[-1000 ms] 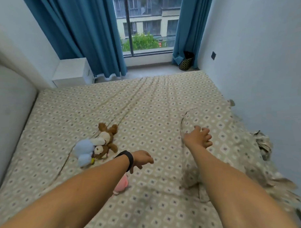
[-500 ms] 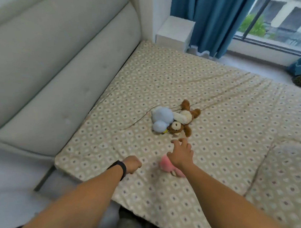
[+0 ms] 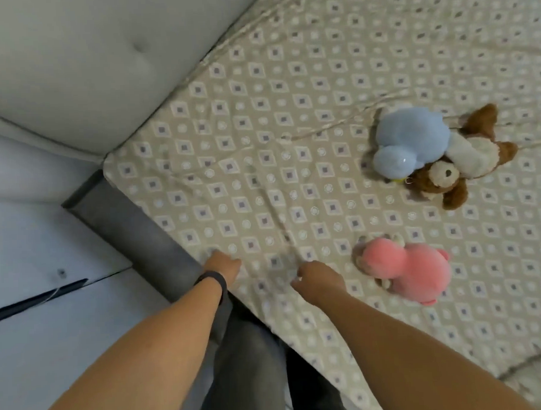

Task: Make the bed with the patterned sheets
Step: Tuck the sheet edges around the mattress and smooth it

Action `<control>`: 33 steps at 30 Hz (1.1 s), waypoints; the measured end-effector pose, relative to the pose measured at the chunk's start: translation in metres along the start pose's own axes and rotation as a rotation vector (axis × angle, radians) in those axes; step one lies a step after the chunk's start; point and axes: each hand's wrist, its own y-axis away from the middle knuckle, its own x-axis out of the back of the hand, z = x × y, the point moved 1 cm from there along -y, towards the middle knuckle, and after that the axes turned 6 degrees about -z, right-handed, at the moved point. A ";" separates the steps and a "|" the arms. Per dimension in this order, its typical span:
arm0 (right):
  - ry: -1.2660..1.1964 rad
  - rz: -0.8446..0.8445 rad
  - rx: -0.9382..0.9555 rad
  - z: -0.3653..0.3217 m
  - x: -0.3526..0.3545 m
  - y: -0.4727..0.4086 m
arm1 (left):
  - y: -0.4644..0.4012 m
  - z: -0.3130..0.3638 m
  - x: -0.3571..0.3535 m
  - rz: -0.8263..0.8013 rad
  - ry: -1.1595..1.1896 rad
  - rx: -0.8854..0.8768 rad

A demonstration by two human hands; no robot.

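Observation:
A beige patterned sheet [image 3: 260, 119] with small diamonds covers the mattress. My left hand [image 3: 224, 266], a black band on its wrist, rests at the sheet's near edge by the dark grey bed frame [image 3: 135, 221]; its fingers are curled, and whether they pinch the fabric is unclear. My right hand [image 3: 319, 278] lies on the sheet a little to the right, fingers bent down onto the cloth, just left of a pink plush toy [image 3: 409, 269]. Creases run through the sheet between the hands and the headboard.
A padded pale grey headboard [image 3: 83, 67] fills the upper left. A blue plush [image 3: 411, 141] and a brown-and-white plush dog [image 3: 458, 164] lie together at the right. White floor or furniture [image 3: 34, 243] lies left of the frame. Another patterned layer shows at the lower right corner.
The view has swung from the window down to the bed's near corner by the headboard. Both hands moved from mid-bed to the sheet's near edge; the right hand passed left of the pink plush.

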 end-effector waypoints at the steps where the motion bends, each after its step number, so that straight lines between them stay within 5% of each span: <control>1: 0.036 -0.004 0.018 -0.015 -0.008 -0.016 | -0.011 -0.014 0.002 0.033 0.072 0.054; 7: 0.310 -0.099 0.152 -0.088 -0.069 -0.084 | -0.074 -0.074 -0.002 0.293 0.563 0.145; 13: 0.469 -0.102 0.208 -0.112 -0.132 -0.096 | -0.101 -0.114 -0.005 0.131 0.936 0.127; 16: 0.377 -0.109 0.223 -0.107 -0.143 -0.090 | -0.096 -0.134 0.007 0.079 0.933 0.105; 24: 0.159 -0.222 0.264 -0.139 -0.171 -0.098 | -0.114 -0.160 0.034 0.286 0.816 0.226; 28: 0.228 -0.299 0.294 -0.138 -0.155 -0.106 | -0.122 -0.128 0.031 0.132 0.775 0.221; 33: 0.112 -0.097 0.348 -0.145 -0.086 -0.123 | -0.121 -0.095 0.047 0.145 0.626 0.094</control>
